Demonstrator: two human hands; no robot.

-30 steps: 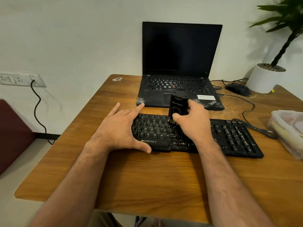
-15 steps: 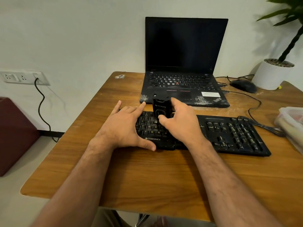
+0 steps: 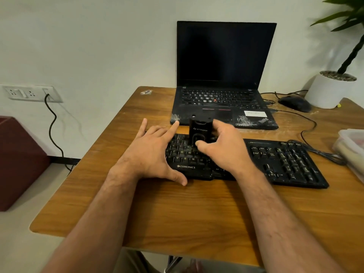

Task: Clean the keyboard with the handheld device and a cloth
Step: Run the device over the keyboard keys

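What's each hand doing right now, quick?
Left hand: open, fingers spread, resting on the keyboard's left end.
Right hand: gripping the black handheld device, held upright on the keys.

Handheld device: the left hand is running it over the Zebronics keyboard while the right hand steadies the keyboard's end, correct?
Hands are swapped. In the head view the right hand grips the handheld device upright on the Zebronics keyboard, while the left hand steadies the keyboard's end.

Laptop (image 3: 224,75), mouse (image 3: 295,103), potted plant (image 3: 332,89)
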